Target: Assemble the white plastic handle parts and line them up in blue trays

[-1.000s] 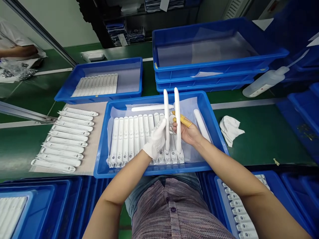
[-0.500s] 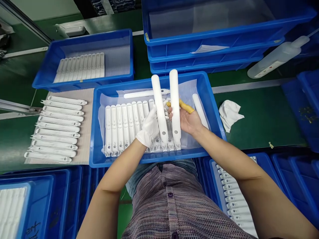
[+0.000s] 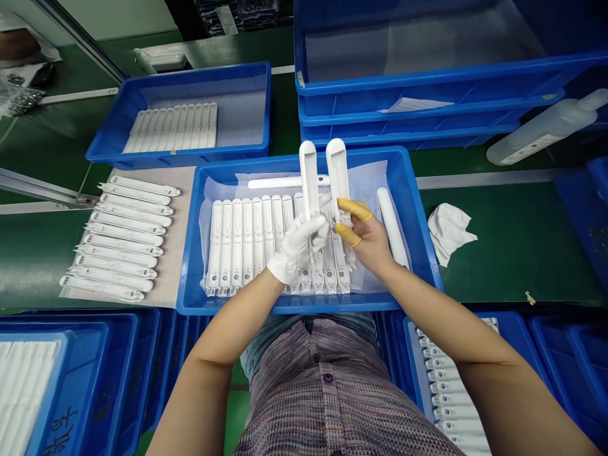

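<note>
Two long white plastic parts stand upright over the blue tray, their hollow inner sides showing. My left hand point(image 3: 299, 246), in a white glove, grips the left part point(image 3: 308, 177), and its fingers reach towards the right one. My right hand point(image 3: 365, 237), bare with yellow finger cots on two fingers, pinches the lower end of the right part point(image 3: 337, 171). Below my hands, a row of similar parts point(image 3: 247, 240) lies side by side on a translucent liner point(image 3: 365, 174) in the tray point(image 3: 285, 305). One part point(image 3: 285, 182) lies crosswise behind them, and another point(image 3: 392, 225) lies along the right wall.
A blue tray point(image 3: 180, 155) holding a row of white parts stands behind on the green bench point(image 3: 513, 247). More parts lie on a beige sheet point(image 3: 128, 237) at left. Stacked blue crates point(image 3: 427, 95), a white cloth point(image 3: 449, 233) and a plastic bottle point(image 3: 546, 130) are right.
Both parts have tilted, now showing their hollow sides and looking shorter. My right hand's yellow-capped fingers have closed on the right part. The view has shifted slightly.
</note>
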`<state>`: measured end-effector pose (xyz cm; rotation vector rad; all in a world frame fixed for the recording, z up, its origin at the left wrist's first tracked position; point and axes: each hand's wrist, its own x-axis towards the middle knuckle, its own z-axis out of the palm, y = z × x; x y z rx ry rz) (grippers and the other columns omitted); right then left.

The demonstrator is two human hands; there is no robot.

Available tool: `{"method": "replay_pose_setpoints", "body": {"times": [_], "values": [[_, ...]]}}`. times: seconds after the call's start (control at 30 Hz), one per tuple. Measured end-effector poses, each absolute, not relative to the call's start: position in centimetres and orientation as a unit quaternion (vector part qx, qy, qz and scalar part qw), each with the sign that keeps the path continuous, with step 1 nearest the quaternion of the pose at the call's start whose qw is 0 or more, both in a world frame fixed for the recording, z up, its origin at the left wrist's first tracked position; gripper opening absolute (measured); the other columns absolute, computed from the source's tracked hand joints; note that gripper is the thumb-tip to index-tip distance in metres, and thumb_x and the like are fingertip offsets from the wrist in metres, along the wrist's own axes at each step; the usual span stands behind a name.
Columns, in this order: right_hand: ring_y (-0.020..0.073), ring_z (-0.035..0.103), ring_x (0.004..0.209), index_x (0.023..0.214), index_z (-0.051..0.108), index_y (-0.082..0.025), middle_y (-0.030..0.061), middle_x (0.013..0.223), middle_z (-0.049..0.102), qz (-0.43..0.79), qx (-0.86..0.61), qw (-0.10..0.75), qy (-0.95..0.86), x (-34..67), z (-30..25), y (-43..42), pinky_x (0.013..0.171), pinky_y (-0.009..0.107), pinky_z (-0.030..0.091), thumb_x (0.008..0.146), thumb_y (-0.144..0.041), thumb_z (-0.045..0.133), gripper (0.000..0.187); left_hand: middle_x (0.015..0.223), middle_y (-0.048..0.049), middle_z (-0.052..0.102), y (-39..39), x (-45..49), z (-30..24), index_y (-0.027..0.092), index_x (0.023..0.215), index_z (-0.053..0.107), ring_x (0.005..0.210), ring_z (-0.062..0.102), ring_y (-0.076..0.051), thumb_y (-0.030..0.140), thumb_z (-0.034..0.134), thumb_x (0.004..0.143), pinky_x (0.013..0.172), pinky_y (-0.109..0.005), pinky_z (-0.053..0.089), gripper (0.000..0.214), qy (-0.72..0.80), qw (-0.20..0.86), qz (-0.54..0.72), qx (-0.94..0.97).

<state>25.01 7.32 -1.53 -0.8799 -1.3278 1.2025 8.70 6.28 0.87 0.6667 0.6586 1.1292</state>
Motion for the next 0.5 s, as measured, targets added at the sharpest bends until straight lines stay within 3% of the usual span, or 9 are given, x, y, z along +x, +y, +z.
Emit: {"method": "replay_pose_setpoints", "body": {"times": [0.1, 0.23, 0.33, 0.4, 0.5], "values": [[0.0241, 0.061, 0.12, 0.13, 0.072, -0.038, 0.0054, 0.118, 0.061, 0.344, -0.406, 0.547, -0.646, 25.1, -1.8, 6.8, 0.115, 0.052, 0.05, 0.094, -0.032, 0.07, 0.037, 0.064, 0.0041, 0.056, 6.3, 8.3, 0.8, 0.015, 0.142, 0.059, 0.043, 0.046, -0.01, 0.049, 0.073, 0.082, 0.037, -0.024, 0.035, 0.07, 0.275, 0.761, 0.471, 0.351], [0.0243, 0.061, 0.119, 0.138, 0.067, -0.041, 0.0062, 0.119, 0.058, 0.288, -0.406, 0.534, -0.684, 25.0, -2.2, 6.6, 0.11, 0.051, 0.054, 0.099, -0.032, 0.063, 0.04, 0.065, 0.0042, 0.059, 6.5, 8.3, 0.7, 0.015, 0.16, 0.041, 0.045, 0.049, -0.013, 0.05, 0.069, 0.079, 0.041, -0.026, 0.041, 0.092, 0.266, 0.762, 0.465, 0.364], [0.0235, 0.061, 0.119, 0.142, 0.064, -0.042, 0.0058, 0.12, 0.057, 0.271, -0.392, 0.538, -0.695, 25.0, -2.0, 6.5, 0.109, 0.049, 0.054, 0.1, -0.029, 0.061, 0.044, 0.063, 0.0041, 0.058, 6.7, 8.5, 0.5, 0.014, 0.16, 0.042, 0.046, 0.049, -0.013, 0.051, 0.068, 0.08, 0.045, -0.028, 0.042, 0.091, 0.26, 0.758, 0.467, 0.374], [0.0238, 0.06, 0.122, 0.147, 0.059, -0.041, 0.0064, 0.126, 0.056, 0.269, -0.392, 0.516, -0.712, 25.6, -1.7, 6.8, 0.109, 0.048, 0.054, 0.101, -0.027, 0.057, 0.048, 0.065, 0.0023, 0.059, 6.9, 8.4, 0.2, 0.013, 0.153, 0.052, 0.052, 0.053, -0.015, 0.054, 0.067, 0.081, 0.053, -0.03, 0.046, 0.084, 0.275, 0.735, 0.482, 0.39], [0.0246, 0.063, 0.116, 0.158, 0.047, -0.034, 0.0096, 0.136, 0.055, 0.284, -0.449, 0.401, -0.747, 27.7, -1.0, 7.7, 0.099, 0.045, 0.059, 0.097, -0.023, 0.054, 0.062, 0.072, -0.001, 0.063, 7.2, 7.7, 0.0, 0.017, 0.135, 0.067, 0.065, 0.057, -0.017, 0.057, 0.065, 0.087, 0.063, -0.031, 0.049, 0.062, 0.375, 0.649, 0.521, 0.408]]}}
